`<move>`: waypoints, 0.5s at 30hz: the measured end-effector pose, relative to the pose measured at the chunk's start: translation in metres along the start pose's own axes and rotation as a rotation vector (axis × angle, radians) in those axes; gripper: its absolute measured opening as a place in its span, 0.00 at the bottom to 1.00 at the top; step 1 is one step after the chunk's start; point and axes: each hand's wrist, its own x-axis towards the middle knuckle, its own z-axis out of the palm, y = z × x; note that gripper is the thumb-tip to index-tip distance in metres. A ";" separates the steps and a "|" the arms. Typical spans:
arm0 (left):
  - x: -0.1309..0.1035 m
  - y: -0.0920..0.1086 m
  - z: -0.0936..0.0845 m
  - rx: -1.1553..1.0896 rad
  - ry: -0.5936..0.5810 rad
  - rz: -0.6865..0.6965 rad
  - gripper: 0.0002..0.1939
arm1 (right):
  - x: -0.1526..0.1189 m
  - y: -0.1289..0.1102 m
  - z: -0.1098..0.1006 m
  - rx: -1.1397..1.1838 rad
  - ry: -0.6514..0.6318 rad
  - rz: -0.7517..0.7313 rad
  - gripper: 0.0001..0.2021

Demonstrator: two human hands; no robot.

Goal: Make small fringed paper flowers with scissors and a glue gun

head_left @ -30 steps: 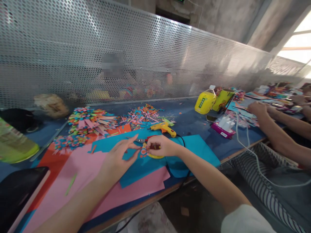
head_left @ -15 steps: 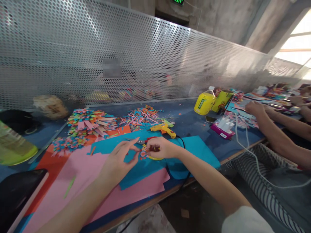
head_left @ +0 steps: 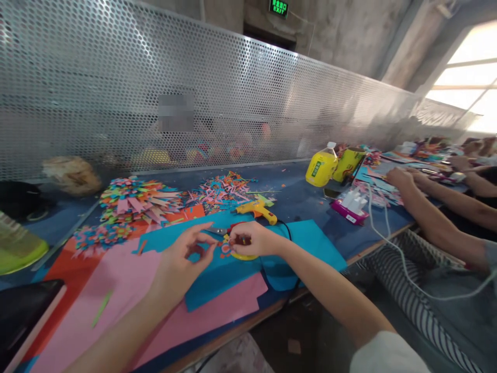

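My left hand (head_left: 182, 256) is above the pink and blue paper, thumb and index finger bent into a ring with their tips together; anything between them is too small to make out. Just to its right, my right hand (head_left: 254, 239) is closed, its fingertips at a small round paper flower (head_left: 225, 247) in pink, blue and orange. Scissors (head_left: 219, 231) with red handles lie behind the hands, partly covered by the right one. Under the right hand shows a yellow round object (head_left: 244, 257). A yellow glue gun (head_left: 256, 209) lies just beyond.
Blue paper sheets (head_left: 306, 243) and pink sheets (head_left: 233, 300) cover the table's front. A pile of folded paper strips (head_left: 135, 199) and loose scraps (head_left: 223, 189) lie behind. To the right are a yellow jug (head_left: 321, 167), a purple box (head_left: 349, 211), a white cable (head_left: 404, 264) and co-workers' arms (head_left: 435, 191).
My left hand has drawn slightly away from the paper flower, its thumb and index finger now rounded into a ring. My right hand stays at the flower. The view has shifted slightly.
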 end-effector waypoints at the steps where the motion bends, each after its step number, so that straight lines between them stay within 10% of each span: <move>1: 0.001 0.000 0.000 -0.042 0.004 -0.010 0.19 | 0.000 0.000 0.000 0.001 0.003 0.002 0.02; 15: 0.011 -0.011 -0.007 0.014 -0.091 -0.084 0.16 | -0.001 0.001 -0.001 0.015 0.027 -0.066 0.05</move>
